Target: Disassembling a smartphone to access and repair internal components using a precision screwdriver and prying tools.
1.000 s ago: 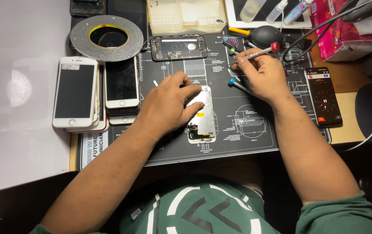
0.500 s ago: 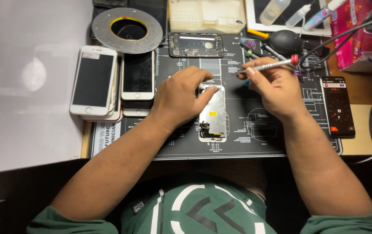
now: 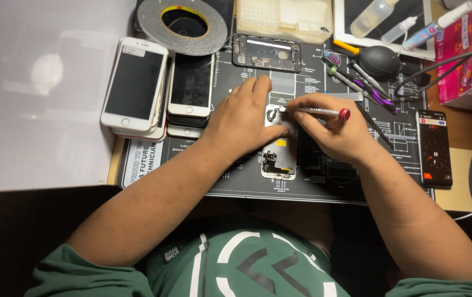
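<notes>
Dark repair mat (image 3: 324,181) covers my surface, 2 phone stacks at its left. On it the opened phone panel (image 3: 279,151) lies lengthwise toward me; my left hand (image 3: 244,118) presses flat on its upper left. My right hand (image 3: 332,129) fingers pinch a screwdriver (image 3: 318,111), tip on the panel's top edge.

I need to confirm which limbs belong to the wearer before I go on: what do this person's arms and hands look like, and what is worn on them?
Both arms are bare from the short green sleeves down. The left hand and right hand wear no gloves, and no rings, watch or wristband show. The green shirt has a white and black graphic on the chest and a small dark label near the left sleeve.
</notes>
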